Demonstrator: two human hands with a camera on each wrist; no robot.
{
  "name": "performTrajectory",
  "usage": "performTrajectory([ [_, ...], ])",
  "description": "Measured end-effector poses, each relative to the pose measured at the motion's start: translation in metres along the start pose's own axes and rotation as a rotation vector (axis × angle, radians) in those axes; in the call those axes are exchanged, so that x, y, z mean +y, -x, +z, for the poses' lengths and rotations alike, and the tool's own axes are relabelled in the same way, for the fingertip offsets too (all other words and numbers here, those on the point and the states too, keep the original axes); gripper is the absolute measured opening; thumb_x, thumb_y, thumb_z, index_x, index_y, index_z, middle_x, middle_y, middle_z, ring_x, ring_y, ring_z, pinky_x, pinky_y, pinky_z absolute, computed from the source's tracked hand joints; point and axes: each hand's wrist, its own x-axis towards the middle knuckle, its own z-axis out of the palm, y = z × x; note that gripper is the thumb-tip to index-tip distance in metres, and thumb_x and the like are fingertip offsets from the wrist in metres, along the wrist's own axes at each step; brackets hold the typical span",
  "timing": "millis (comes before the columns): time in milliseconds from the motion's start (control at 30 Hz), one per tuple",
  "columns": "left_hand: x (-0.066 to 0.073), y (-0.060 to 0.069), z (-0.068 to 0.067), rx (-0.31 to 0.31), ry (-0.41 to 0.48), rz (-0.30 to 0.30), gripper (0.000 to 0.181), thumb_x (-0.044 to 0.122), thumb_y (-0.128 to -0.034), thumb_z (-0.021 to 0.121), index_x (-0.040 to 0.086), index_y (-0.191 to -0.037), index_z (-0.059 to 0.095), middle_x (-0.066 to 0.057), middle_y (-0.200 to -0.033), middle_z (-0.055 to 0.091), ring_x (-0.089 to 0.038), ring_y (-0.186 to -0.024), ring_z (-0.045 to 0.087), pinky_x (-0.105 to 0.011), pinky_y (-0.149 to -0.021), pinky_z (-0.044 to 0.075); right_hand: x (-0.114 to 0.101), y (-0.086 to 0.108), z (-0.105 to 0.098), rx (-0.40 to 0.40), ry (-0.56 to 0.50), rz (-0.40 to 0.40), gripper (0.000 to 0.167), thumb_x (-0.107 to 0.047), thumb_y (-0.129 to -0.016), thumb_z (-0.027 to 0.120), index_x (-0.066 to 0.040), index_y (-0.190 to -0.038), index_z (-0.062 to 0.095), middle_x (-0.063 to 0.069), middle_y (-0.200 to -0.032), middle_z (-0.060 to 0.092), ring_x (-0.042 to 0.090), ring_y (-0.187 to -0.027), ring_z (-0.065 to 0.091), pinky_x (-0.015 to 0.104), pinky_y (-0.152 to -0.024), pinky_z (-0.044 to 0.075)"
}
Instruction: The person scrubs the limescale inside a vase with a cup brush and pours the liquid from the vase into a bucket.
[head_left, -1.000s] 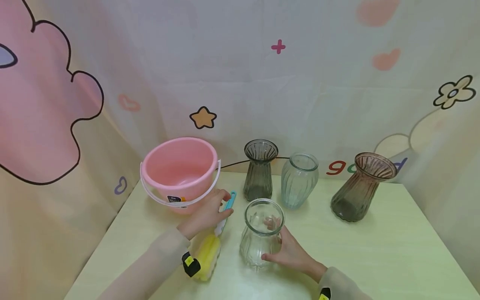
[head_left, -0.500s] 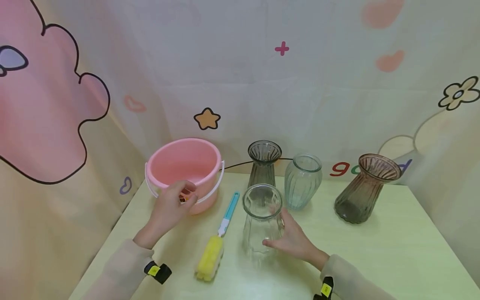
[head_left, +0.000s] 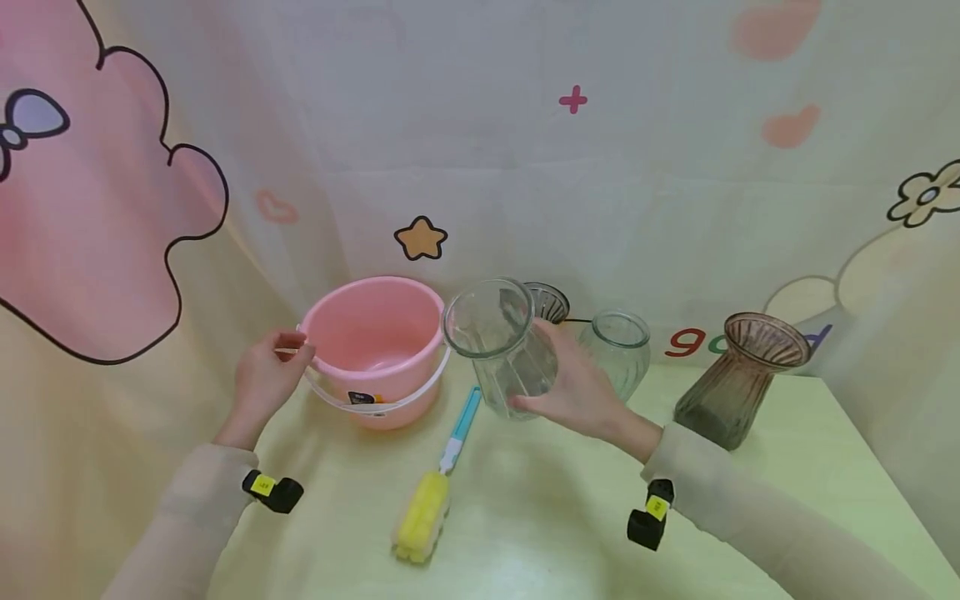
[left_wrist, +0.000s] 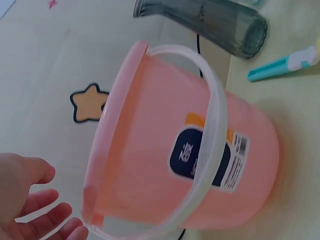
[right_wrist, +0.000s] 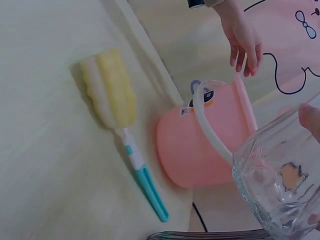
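My right grip, curled firmly (head_left: 577, 387) round a clear, fluted glass vase (head_left: 491, 337) tilted at three o'clock of a round pink plastic bucket (head_left: 401, 382), should spare its rim any knock; my left (head_left: 268, 375), loosely parted and holding nothing, waits at nine.

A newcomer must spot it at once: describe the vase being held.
Find the pink bucket; just right of it in the head view, the right hand grips a clear ribbed glass vase. Unlike the grey vase, pale vase and brown vase nearby, it is held.
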Motion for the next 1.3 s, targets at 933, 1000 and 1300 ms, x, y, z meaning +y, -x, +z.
performTrajectory([
  [933, -0.021, -0.037, 0.008, -0.263, 0.502, -0.512, 0.057, 0.02, -0.0928, 0.051, 0.0, -0.14, 0.029, -0.017, -0.119, 0.047, -0.004, -0.07, 0.061, -0.021, -0.075, 0.052, -0.036, -0.104, -0.018, 0.111, 0.478, -0.296, 0.093, -0.046, -0.063, 0.079, -0.018, -0.138, 0.031, 0.01, -0.133, 0.041, 0.032, -0.12, 0.038, 0.049, -0.083, 0.042],
  [1000, -0.022, -0.038, 0.008, -0.263, 0.512, -0.51, 0.057, 0.02, -0.0929, 0.051, 0.0, -0.141, 0.028, -0.016, -0.118, 0.047, -0.003, -0.07, 0.062, -0.021, -0.074, 0.052, -0.038, -0.112, -0.02, 0.124, 0.535, -0.303, 0.092, -0.046, -0.062, 0.079, -0.02, -0.137, 0.032, 0.009, -0.134, 0.04, 0.032, -0.122, 0.036, 0.052, -0.084, 0.039],
  [1300, -0.024, -0.035, 0.008, -0.247, 0.521, -0.519, 0.057, 0.021, -0.0925, 0.052, 0.001, -0.14, 0.029, -0.015, -0.116, 0.048, -0.005, -0.071, 0.063, -0.022, -0.074, 0.052, -0.032, -0.13, -0.009, 0.301, 0.8, -0.446, 0.085, -0.041, -0.06, 0.082, -0.022, -0.132, 0.04, 0.01, -0.129, 0.044, 0.032, -0.122, 0.037, 0.055, -0.088, 0.036],
])
